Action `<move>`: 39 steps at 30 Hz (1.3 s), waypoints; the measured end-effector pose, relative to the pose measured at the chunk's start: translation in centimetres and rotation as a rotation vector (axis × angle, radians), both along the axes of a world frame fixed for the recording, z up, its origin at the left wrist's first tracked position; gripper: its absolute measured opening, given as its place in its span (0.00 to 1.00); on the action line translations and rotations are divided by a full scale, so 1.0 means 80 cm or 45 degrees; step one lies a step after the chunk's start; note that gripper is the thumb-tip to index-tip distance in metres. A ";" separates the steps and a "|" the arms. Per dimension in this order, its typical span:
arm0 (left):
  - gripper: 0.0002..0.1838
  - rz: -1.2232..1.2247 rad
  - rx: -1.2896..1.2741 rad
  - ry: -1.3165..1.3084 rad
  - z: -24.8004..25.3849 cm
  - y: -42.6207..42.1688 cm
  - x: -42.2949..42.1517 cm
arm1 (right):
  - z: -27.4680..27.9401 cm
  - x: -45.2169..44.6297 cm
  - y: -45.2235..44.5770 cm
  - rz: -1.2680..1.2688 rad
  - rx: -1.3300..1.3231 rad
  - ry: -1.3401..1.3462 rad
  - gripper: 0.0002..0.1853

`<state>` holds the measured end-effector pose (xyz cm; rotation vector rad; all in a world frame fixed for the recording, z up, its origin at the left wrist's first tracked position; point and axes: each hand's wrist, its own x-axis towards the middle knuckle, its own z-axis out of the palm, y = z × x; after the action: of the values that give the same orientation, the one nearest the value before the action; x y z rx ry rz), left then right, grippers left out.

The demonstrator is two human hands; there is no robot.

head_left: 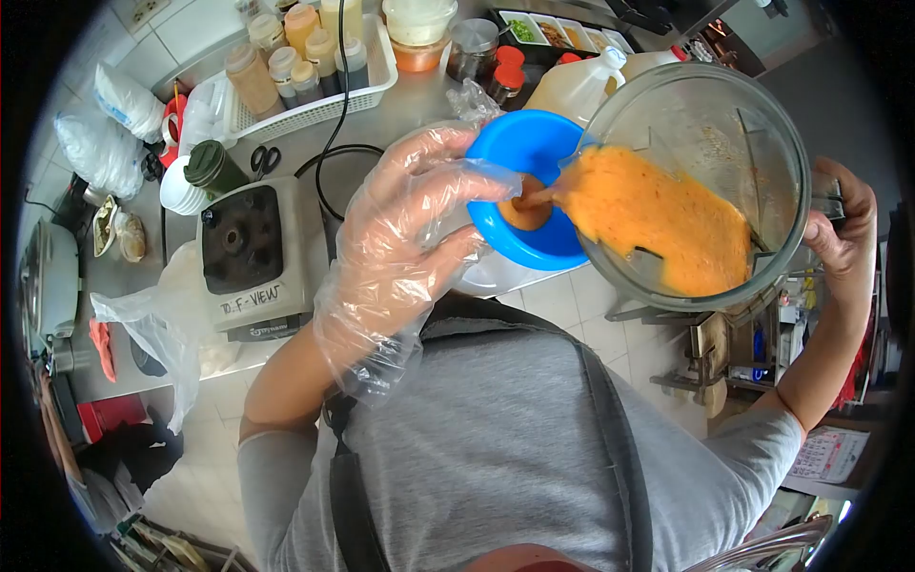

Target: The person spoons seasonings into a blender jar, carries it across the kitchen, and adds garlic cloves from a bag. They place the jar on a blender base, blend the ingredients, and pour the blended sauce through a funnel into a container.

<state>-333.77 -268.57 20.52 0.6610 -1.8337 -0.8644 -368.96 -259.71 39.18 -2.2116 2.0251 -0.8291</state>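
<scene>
My left hand (pixel 410 219), in a clear plastic glove, grips the rim of a blue bowl (pixel 491 157). My right hand (pixel 843 229), which looks bare, holds the handle of a clear blender jar (pixel 705 105). The jar is tipped toward the bowl. An orange, speckled blended liquid (pixel 667 224) runs out over its lip. Some of it lies in the bottom of the bowl (pixel 524 214). To the left, a blender base (pixel 253 248) stands on the counter without its jar.
Behind the bowl, a white basket (pixel 381 71) holds several sauce bottles. Jugs (pixel 577 86) and a tray of chopped ingredients (pixel 562 33) sit at the back right. A black cord (pixel 329 143) crosses the steel counter near scissors (pixel 265 160). A plastic bag (pixel 157 315) hangs over the front edge.
</scene>
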 end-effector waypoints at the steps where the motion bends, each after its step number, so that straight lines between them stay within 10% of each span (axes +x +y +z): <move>1: 0.18 0.011 -0.030 -0.018 0.000 0.000 0.000 | 0.003 0.000 0.001 -0.032 0.041 0.019 0.38; 39: 0.19 0.033 -0.095 -0.059 -0.002 -0.003 0.001 | 0.006 -0.005 -0.004 0.028 0.072 0.103 0.40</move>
<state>-333.67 -268.81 20.38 0.6606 -1.8854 -0.7653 -369.32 -260.07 39.67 -2.2680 2.0278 -0.6821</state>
